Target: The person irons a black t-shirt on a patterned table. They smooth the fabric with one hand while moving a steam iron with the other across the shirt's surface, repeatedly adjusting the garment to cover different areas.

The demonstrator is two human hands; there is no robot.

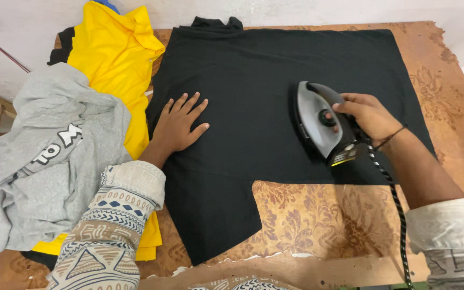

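A black garment (264, 80) lies spread flat over a brown patterned table cover (318, 215). My left hand (178, 126) rests flat on the garment's left part, fingers apart, holding nothing. My right hand (369, 115) grips the handle of a black and silver electric iron (320, 121), which sits on the right half of the black cloth. The iron's striped cord (393, 198) trails down past my right forearm toward the near edge.
A yellow shirt (114, 53) lies left of the black garment, with a crumpled grey sweatshirt (49, 161) on top of it at the left edge. A white wall (28, 21) runs behind the table. The cover's near edge (275, 258) is torn.
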